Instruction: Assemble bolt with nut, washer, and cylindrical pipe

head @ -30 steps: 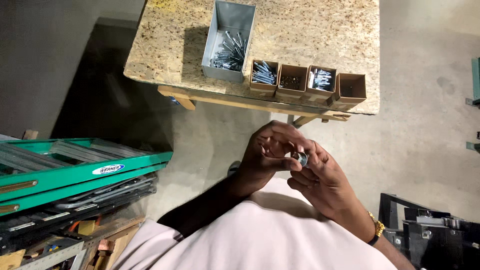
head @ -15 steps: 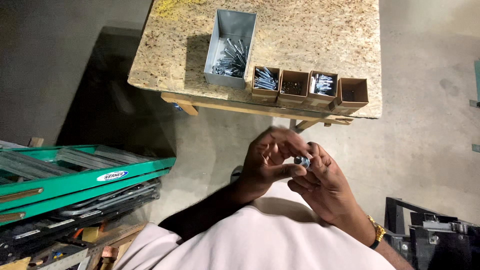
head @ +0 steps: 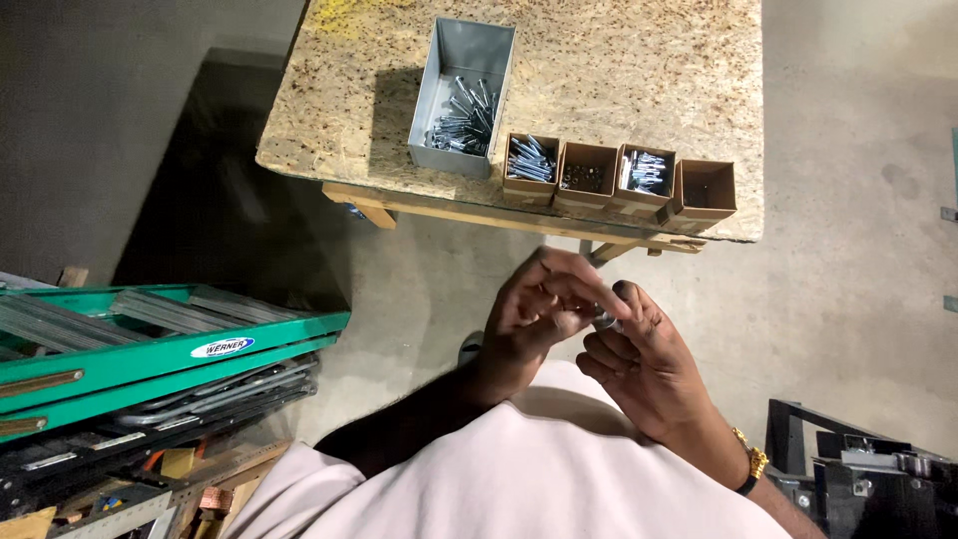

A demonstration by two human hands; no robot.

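- Silvery metal shows between two bare hands: a small fastener (head: 605, 319), likely a bolt or nut, held in front of the person's chest, below the near edge of the worktop (head: 619, 60).
- The fastener is mostly hidden by fingers, so its long axis and the way it points cannot be told.
- The left hand (head: 534, 314) curls over it from the left, fingertips closed down on the piece.
- The right hand (head: 644, 364) cups it from below and the right, thumb pressing at its side; both grips are closed on the fastener, which sits right where the fingertips of the two hands meet.
- On the speckled chipboard worktop stands a grey metal bin (head: 461, 95) holding long silver bolts.
- Just right of it, along the near edge, is a row of four small cardboard boxes (head: 619, 180); two hold silver bolts, one holds small dark pieces.
- A green ladder (head: 150, 344) lies on the concrete floor at the left.
- A gold watch (head: 750, 464) sits on the right wrist.
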